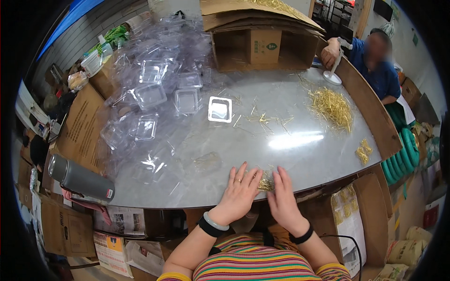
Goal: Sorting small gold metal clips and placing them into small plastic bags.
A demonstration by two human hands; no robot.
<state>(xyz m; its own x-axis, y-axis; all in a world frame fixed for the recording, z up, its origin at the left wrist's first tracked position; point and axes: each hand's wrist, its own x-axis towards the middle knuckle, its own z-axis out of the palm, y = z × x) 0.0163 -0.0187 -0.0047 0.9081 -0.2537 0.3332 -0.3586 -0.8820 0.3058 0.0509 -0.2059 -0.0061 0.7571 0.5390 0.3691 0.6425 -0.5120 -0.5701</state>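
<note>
A small bunch of thin gold-coloured metal pins (266,182) lies near the table's front edge, between my hands. My left hand (238,191) rests on its left side, fingers stretched and apart, the fingertips nearest the pins touching them. On the other side, my right hand (284,200) lies with straight fingers against the bunch. Neither hand is closed round anything. Ahead and left of them sits a clear plastic box (206,161) with some pins in it. Loose pins (266,119) are scattered mid-table, and a large pile of gold pins (331,108) stands at the right.
Clear plastic boxes (151,96) heap over the left side; one shiny box (220,109) lies apart. A grey flask (80,178) lies at the front left. Cardboard boxes (263,48) stand at the back. A smaller pin cluster (363,151) lies right. Another person (378,61) sits beyond the cardboard edge.
</note>
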